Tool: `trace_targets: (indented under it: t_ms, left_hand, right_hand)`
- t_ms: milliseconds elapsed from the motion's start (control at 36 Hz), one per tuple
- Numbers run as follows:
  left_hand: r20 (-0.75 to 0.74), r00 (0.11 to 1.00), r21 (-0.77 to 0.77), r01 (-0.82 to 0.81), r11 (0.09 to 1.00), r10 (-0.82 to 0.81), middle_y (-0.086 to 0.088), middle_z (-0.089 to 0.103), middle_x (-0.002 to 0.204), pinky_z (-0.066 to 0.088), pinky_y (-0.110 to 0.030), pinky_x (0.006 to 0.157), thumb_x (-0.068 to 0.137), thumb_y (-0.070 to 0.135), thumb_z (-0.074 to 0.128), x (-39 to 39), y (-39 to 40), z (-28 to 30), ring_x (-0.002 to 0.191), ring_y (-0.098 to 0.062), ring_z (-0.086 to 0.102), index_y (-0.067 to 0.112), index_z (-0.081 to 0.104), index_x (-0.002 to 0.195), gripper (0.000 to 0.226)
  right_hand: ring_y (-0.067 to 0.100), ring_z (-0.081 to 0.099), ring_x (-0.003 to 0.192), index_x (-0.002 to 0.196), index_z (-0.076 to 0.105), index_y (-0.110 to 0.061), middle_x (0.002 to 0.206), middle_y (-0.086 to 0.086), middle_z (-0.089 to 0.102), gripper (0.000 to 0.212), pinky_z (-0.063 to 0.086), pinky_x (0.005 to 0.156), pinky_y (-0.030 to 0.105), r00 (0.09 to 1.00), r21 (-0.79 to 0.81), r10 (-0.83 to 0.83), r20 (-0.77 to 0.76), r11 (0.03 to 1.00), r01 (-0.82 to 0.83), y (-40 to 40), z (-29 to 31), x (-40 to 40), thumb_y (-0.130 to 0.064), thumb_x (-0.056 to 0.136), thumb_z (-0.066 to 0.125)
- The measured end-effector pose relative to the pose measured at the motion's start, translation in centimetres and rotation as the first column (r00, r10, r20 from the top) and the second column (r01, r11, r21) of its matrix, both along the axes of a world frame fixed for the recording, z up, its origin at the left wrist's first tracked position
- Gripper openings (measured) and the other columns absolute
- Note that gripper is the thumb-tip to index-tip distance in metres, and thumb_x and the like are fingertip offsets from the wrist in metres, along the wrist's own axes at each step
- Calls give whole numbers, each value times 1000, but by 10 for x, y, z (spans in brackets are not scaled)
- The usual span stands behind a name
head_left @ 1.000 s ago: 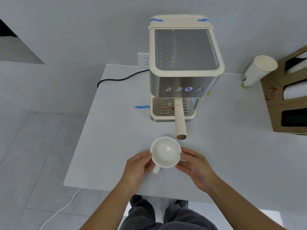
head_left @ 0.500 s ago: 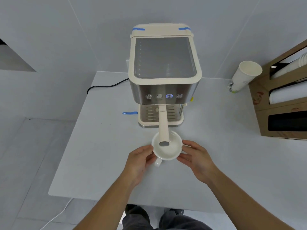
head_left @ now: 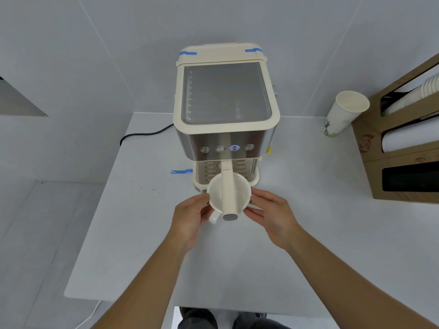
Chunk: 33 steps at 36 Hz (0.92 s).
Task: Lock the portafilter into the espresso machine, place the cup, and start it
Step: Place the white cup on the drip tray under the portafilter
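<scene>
One step of three looks done: portafilter (head_left: 228,186) seated in the espresso machine (head_left: 225,119), cream handle pointing straight out toward the camera over the drip tray (head_left: 251,184). Whether fully locked, impossible to confirm from above.

Second step under way. White ceramic cup (head_left: 240,193) held between both hands just in front of the drip tray, directly beneath the portafilter handle, which crosses the cup's mouth in this view. Left hand (head_left: 190,217) with its grip closed on the cup's left wall near the small ear-handle, which points toward the camera and to the left; right hand (head_left: 273,214) with fingertips pressed against the right wall. Cup upright; whether resting on the table (head_left: 142,233) or lifted slightly, not clear. Not yet under the spouts, judging by its place at the tray's front edge.

Remaining, by this reading: sliding the cup back onto the tray beneath the portafilter head, letting go, then pressing a button. Four round buttons on the steel front panel, the third from the left (head_left: 234,147) lit blue.

Contents: cup empty, clean white inside. Paper cup (head_left: 344,112) standing near the wall, well to the right, also empty as far as its visible interior shows. Cardboard dispenser (head_left: 403,186) at the right edge holding stacked paper cups in its upper slots; lowest slot dark, contents unreadable.
</scene>
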<state>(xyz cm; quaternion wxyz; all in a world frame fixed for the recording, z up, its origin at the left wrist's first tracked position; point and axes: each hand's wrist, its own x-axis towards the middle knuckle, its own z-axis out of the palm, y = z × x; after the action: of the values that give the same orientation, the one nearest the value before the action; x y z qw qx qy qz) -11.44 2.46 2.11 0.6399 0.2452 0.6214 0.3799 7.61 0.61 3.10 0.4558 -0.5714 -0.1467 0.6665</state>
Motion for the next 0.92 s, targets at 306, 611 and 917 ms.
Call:
trace_targets:
  t_ms: [306, 611, 917]
  left_hand:
    - [-79, 996, 59, -26, 998, 30, -12, 76, 93, 53, -42, 87, 81, 21, 70, -8, 39, -5, 89, -28, 69, 11, 78, 85, 13]
    - [-67, 997, 56, -36, 998, 40, -3, 74, 87, 51, -35, 87, 82, 17, 68, -5, 68, -13, 89, -23, 68, 19, 75, 76, 10]
    - [-34, 998, 17, -49, 999, 50, -11, 72, 114, 56, -38, 89, 86, 20, 66, -3, 73, -16, 108, -27, 68, 10, 73, 108, 26]
  right_hand:
    - [29, 70, 109, 110, 72, -9, 117, 15, 73, 23, 55, 96, 37, 993, 43, -17, -118, 999, 22, 19, 2, -15, -1, 95, 56]
    - [29, 69, 101, 107, 71, -14, 121, 18, 70, 28, 58, 88, 35, 991, 55, 5, -131, 998, 2, 27, 2, -23, 3, 94, 54]
    - [26, 68, 99, 104, 72, -15, 112, 11, 71, 24, 60, 81, 31, 991, 69, -23, -134, 997, 32, 35, 0, -26, 0, 95, 55]
